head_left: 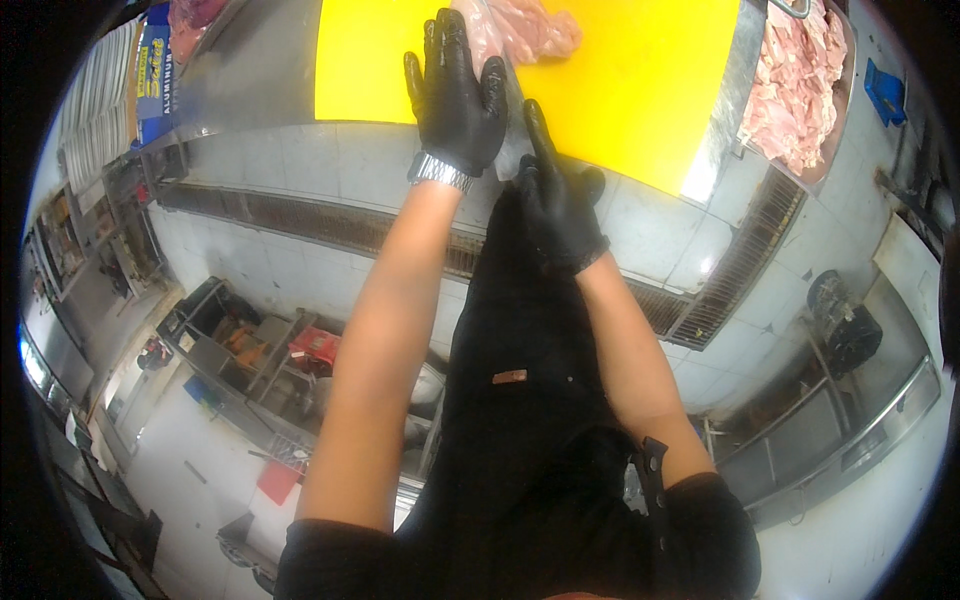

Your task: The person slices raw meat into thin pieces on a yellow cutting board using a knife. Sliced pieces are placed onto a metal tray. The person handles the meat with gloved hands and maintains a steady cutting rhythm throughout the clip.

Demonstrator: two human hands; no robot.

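Observation:
A yellow cutting board (640, 100) lies at the front edge of the table. Raw pale-pink meat (545, 32) sits near its far edge, partly under clear plastic. A strip of clear plastic film (513, 135) runs from the meat over the board's near edge, between my hands. My left hand (458, 115), in a black glove, is flat beside the meat and film, fingers stretched out. My right hand (562, 205), also black-gloved, is turned on edge beside the film's lower end, index finger extended. Whether it touches the film is unclear.
A metal tray of raw meat pieces (795, 90) stands at the right. On the left are a blue box (155, 75) and stacked white containers (97, 100). A grated floor drain (310, 222) runs below the steel table (250, 80).

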